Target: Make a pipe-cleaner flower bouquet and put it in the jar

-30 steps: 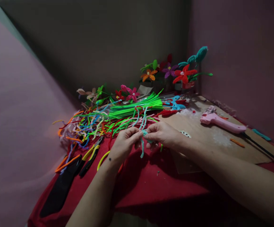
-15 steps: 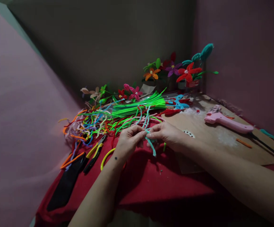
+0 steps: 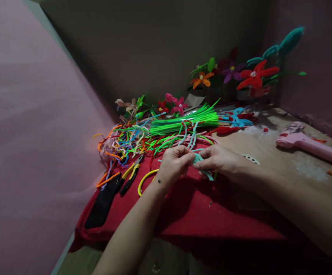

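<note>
Both hands meet above the front of the red cloth [image 3: 194, 225]. Between my left hand [image 3: 176, 162] and my right hand [image 3: 216, 158] is a mint-green fuzzy piece [image 3: 198, 159], pinched in the fingertips of each. One end of it slants down below my right fingers. Just behind the hands, light blue and pink fuzzy stems [image 3: 194, 135] lie in a loose heap. A bundle of bright green stems [image 3: 183, 122] rests behind these. The undersides of the fingers are hidden.
Yellow-black pliers [image 3: 131, 175], a black flat object [image 3: 103, 204] and a yellow ring [image 3: 143, 183] are at the left. A pink glue gun [image 3: 311, 145] lies on a brown board [image 3: 286, 172] at the right. Fuzzy flowers, including a red one [image 3: 254, 74], stand behind.
The view has shifted, so the table things appear farther right. The mint-green piece now looks wider and more bunched between my fingertips, and its hanging end slants more.
</note>
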The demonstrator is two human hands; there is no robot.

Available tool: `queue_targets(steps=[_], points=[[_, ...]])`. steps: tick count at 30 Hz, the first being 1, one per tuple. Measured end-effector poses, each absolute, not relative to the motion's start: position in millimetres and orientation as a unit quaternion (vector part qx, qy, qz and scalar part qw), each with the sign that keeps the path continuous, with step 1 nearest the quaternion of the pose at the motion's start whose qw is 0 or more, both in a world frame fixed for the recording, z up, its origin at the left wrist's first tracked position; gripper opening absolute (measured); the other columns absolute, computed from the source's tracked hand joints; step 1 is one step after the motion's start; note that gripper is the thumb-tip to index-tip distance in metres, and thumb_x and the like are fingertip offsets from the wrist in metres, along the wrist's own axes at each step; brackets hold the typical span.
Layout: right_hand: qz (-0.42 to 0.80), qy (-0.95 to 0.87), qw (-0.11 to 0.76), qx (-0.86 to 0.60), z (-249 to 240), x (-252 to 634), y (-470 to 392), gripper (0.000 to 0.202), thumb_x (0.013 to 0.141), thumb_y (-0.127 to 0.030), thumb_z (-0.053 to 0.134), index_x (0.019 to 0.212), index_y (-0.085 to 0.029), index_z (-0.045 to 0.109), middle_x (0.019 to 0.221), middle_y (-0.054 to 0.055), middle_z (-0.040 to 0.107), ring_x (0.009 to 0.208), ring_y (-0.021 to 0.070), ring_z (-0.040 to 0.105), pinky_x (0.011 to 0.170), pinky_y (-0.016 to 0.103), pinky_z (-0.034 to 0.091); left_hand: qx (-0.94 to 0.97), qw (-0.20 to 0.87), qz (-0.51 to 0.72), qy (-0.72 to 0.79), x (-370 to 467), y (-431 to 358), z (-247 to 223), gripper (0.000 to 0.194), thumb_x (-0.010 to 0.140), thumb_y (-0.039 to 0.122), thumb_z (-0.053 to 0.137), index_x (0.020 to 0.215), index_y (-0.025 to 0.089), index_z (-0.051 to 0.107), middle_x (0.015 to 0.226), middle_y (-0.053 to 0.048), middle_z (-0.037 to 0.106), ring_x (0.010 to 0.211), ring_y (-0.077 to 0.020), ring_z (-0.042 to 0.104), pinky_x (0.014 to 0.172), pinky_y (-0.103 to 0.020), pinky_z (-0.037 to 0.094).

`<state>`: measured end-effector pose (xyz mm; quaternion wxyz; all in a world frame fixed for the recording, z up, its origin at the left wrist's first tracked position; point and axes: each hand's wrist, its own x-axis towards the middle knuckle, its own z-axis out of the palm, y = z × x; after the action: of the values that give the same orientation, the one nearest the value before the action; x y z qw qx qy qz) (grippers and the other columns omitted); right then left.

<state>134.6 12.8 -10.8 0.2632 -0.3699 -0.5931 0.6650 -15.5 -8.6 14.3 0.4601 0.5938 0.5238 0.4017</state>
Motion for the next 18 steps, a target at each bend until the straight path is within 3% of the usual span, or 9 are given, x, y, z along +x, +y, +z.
queue_targets(steps=[5, 8, 11, 13, 18], points=[[0.653, -0.620, 0.246, -0.360, -8.1, 134.7, 10.5, 0.012, 0.065, -0.018, 0.061, 0.055, -0.012, 0.059, 0.047, 0.001, 0.057, 0.039, 0.0079, 0.047, 0.041, 0.021, 0.033, 0.582, 0.473, 0.425, 0.507, -21.9, -4.2, 12.1, 0.016, 0.068, 0.025, 0.062, 0.061, 0.014, 0.053, 0.043, 0.006, 0.048, 0.030, -0.0037, 0.037, 0.030, -0.017, 0.023], [0.669, -0.606, 0.272, -0.334, -7.9, 135.5, 10.4, 0.008, 0.064, -0.018, 0.064, 0.063, -0.011, 0.062, 0.054, 0.002, 0.061, 0.046, 0.0087, 0.051, 0.046, 0.021, 0.037, 0.591, 0.474, 0.411, 0.507, -25.3, -3.8, 13.5, 0.015, 0.069, 0.026, 0.061, 0.062, 0.014, 0.054, 0.044, 0.006, 0.048, 0.031, -0.0036, 0.038, 0.032, -0.017, 0.025], [0.704, -0.560, 0.334, -0.282, -7.9, 134.7, 10.2, 0.022, 0.071, -0.031, 0.063, 0.076, -0.010, 0.065, 0.068, 0.005, 0.065, 0.055, 0.0100, 0.056, 0.055, 0.023, 0.043, 0.598, 0.468, 0.399, 0.513, -26.9, -5.0, 17.7, 0.015, 0.071, 0.027, 0.060, 0.064, 0.014, 0.055, 0.043, 0.006, 0.047, 0.032, -0.0034, 0.037, 0.034, -0.017, 0.025], [0.708, -0.535, 0.357, -0.293, -7.9, 132.7, 9.9, 0.030, 0.073, -0.039, 0.061, 0.076, -0.009, 0.065, 0.065, 0.006, 0.065, 0.054, 0.0110, 0.056, 0.055, 0.024, 0.044, 0.612, 0.455, 0.395, 0.512, -26.0, -6.0, 20.0, 0.015, 0.072, 0.027, 0.060, 0.066, 0.014, 0.056, 0.044, 0.006, 0.047, 0.034, -0.0038, 0.039, 0.036, -0.017, 0.027], [0.730, -0.500, 0.347, -0.311, -9.1, 128.1, 11.2, 0.017, 0.070, -0.024, 0.061, 0.066, -0.008, 0.065, 0.058, 0.005, 0.063, 0.049, 0.0109, 0.055, 0.051, 0.023, 0.044, 0.628, 0.403, 0.409, 0.526, -20.1, -7.8, 17.5, 0.017, 0.072, 0.029, 0.060, 0.066, 0.014, 0.056, 0.046, 0.006, 0.049, 0.037, -0.0051, 0.041, 0.039, -0.017, 0.030]])
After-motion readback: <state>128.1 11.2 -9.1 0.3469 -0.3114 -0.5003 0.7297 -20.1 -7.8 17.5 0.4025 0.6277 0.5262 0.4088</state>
